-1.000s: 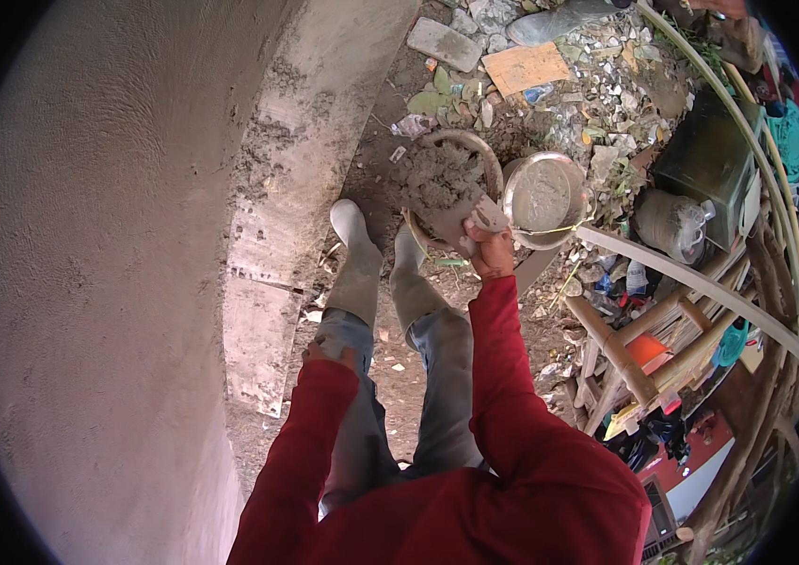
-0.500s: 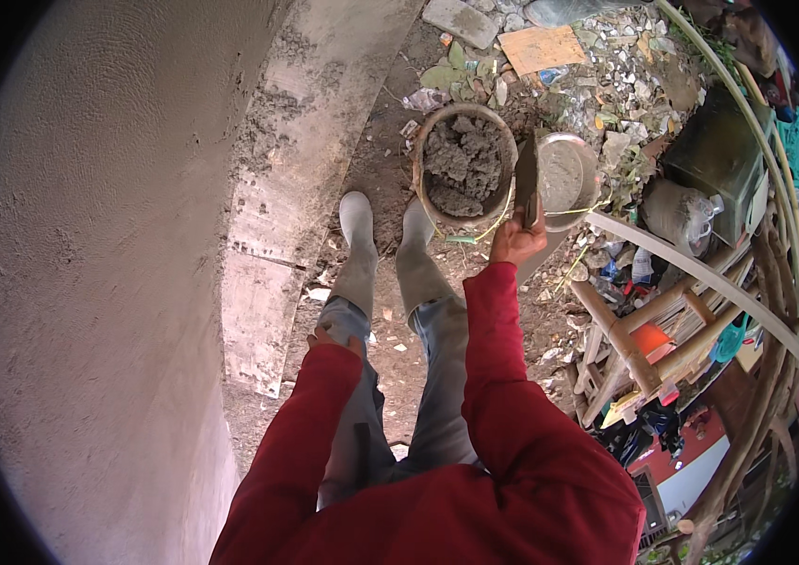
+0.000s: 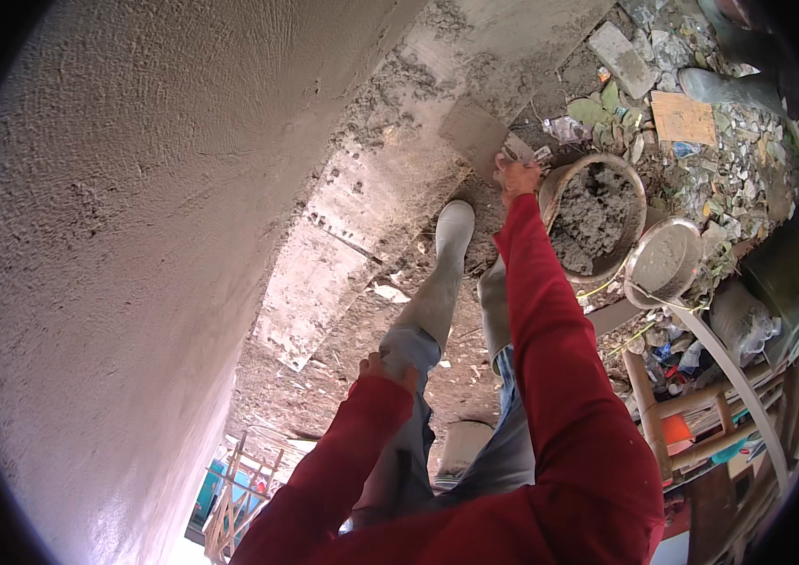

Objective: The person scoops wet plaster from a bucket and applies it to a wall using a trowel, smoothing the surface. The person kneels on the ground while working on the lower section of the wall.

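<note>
My right hand (image 3: 517, 177) is closed round a flat, rectangular plastering trowel (image 3: 475, 137). Its grey-brown blade lies over the mortar-stained board (image 3: 334, 212), beyond my left boot; I cannot tell whether they touch. Just right of that hand stands a bucket (image 3: 642, 226) heaped with lumpy grey mortar (image 3: 597, 217). A smaller bucket (image 3: 691, 247) beside it holds a smoother grey mix. My left hand (image 3: 388, 369) rests on my left knee with its fingers apart and nothing in it.
A rough plastered wall (image 3: 136, 235) rises along the left. Bricks, rubble and litter (image 3: 701, 179) cover the ground at the far right. A bamboo frame (image 3: 701, 410) and a curved pale strip (image 3: 738, 381) stand at the right. My boot (image 3: 454, 229) is beside the board.
My right hand has carried the trowel from between the two buckets leftward to over the board. The view has turned toward the wall. My left hand stays on the knee.
</note>
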The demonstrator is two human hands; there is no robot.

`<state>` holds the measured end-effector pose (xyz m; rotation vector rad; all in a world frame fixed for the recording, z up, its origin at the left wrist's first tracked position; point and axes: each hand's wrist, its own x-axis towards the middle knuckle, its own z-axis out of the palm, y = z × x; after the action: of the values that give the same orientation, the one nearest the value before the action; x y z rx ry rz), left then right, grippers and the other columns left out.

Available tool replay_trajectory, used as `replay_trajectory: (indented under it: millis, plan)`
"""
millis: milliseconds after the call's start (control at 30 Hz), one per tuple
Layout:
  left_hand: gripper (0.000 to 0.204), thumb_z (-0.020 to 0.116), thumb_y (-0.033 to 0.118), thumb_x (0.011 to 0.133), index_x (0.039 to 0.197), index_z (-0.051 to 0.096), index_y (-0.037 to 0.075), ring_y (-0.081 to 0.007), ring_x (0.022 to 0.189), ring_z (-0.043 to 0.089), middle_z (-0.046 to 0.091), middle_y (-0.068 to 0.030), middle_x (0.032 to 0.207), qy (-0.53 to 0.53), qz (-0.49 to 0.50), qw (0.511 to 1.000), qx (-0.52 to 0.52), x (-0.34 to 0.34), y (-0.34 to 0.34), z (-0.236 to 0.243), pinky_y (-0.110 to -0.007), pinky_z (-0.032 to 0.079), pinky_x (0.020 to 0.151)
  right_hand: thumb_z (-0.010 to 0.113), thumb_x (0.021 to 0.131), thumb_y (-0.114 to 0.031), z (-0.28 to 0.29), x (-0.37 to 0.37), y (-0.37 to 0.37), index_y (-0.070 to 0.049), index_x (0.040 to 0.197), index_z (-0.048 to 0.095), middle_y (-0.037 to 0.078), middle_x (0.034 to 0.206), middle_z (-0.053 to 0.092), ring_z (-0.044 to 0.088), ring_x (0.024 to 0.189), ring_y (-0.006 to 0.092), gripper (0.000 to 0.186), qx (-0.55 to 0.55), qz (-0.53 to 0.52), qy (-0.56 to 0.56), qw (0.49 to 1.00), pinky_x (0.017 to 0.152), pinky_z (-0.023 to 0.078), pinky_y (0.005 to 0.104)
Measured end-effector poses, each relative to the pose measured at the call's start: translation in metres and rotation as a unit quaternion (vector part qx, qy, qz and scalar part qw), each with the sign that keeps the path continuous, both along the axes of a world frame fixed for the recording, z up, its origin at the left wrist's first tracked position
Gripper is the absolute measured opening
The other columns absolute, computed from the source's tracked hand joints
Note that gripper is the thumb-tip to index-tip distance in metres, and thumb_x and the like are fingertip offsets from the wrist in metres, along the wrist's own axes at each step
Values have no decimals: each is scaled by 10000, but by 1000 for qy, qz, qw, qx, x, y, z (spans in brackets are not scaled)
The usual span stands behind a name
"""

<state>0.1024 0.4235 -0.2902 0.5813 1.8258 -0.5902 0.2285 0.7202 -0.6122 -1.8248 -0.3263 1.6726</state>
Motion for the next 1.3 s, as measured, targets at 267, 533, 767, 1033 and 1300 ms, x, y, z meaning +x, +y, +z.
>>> replay_trajectory:
  millis: [267,533,767,1033,1300]
  plan:
    - [305,547,295,843,1146,572,275,-434,1133,437,390,-243,1246,-7,74,997,-22,-12,11,-4,-454,455,906,821,633,-24,-83,-114,46,-58,1041,567,40,935,632,617,781,193,482,-1,-5,24,1000,635,480,371]
    - [396,571,193,775,1166,568,257,-477,1077,464,392,-310,1200,-131,-181,974,50,-23,36,13,-503,480,850,814,672,-11,-88,-109,29,-70,1105,550,41,986,648,624,873,192,511,-7,-28,112,993,719,474,373]
    - [413,545,164,794,1202,551,220,-474,1097,459,387,-308,1214,-52,-47,996,47,-14,-8,-2,-502,484,851,810,672,-7,-35,-44,2,-95,1066,615,32,1001,655,618,854,167,448,51,9,181,982,715,494,335]
    - [399,559,179,791,1186,555,235,-467,1106,454,383,-297,1227,-78,-14,997,-2,-21,12,1,-497,479,853,744,713,29,-60,-27,-67,-48,1038,630,14,952,652,622,758,150,354,44,-59,28,997,638,507,292]
    - [498,626,369,778,1182,515,101,-403,1127,454,434,-271,1206,-57,-87,994,17,-18,5,-4,-452,472,892,746,689,66,-62,-163,-61,-26,929,642,24,914,637,617,808,155,277,23,-80,138,987,692,492,323]
